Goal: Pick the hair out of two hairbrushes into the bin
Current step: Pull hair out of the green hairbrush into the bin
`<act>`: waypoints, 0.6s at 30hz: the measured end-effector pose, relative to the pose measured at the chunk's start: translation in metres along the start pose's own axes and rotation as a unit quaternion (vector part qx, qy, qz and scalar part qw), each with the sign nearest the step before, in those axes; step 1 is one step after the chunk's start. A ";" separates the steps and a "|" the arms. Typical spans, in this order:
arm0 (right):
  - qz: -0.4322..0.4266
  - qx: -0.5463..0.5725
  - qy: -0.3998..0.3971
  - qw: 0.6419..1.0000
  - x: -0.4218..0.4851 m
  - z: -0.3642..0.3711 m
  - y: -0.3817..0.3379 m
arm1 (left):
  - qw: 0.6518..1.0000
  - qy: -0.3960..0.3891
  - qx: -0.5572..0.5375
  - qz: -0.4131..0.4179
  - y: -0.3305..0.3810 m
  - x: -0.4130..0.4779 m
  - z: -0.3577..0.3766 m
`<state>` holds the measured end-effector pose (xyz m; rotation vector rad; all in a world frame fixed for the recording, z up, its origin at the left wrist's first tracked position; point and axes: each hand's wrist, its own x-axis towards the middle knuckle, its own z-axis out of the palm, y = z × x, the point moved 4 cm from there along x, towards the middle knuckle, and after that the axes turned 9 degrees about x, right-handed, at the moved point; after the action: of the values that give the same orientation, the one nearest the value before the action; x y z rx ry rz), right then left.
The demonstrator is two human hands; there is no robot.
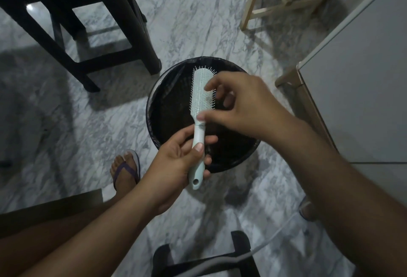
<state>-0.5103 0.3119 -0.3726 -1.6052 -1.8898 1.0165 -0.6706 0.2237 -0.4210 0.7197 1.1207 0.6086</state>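
A pale mint hairbrush (pixel 201 91) is held upright over a round black bin (pixel 167 100) lined with a dark bag. My left hand (pixel 176 162) grips the brush's handle, thumb on top. My right hand (pixel 242 104) reaches in from the right over the brush head; its forefinger touches the bristles near the middle and its thumb rests at the neck, the other fingers curled. Whether any hair is pinched between them cannot be told. Only one brush is in view.
The floor is grey-veined marble. A black stool (pixel 83 23) stands at upper left, a light wooden frame (pixel 284 1) at upper right, a white cabinet (pixel 361 82) at right, another black stool (pixel 204 257) at the bottom. My sandalled foot (pixel 125 171) is left of the bin.
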 end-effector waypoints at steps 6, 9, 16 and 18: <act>-0.052 0.021 0.014 0.998 0.002 0.014 0.005 | 1.000 -0.007 -0.015 0.010 -0.001 -0.004 0.001; -0.092 0.022 0.043 0.995 0.001 0.018 0.002 | 1.000 -0.001 -0.005 0.018 0.001 -0.002 -0.001; -0.042 0.129 0.120 0.983 0.006 0.001 0.004 | 1.000 -0.003 -0.027 -0.001 -0.002 -0.003 0.000; -0.020 0.169 0.142 0.975 0.010 -0.013 0.006 | 0.999 0.001 -0.032 -0.005 -0.003 -0.003 0.000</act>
<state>-0.4989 0.3255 -0.3706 -1.4215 -1.4654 0.9715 -0.6715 0.2193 -0.4220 0.6587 1.1010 0.6332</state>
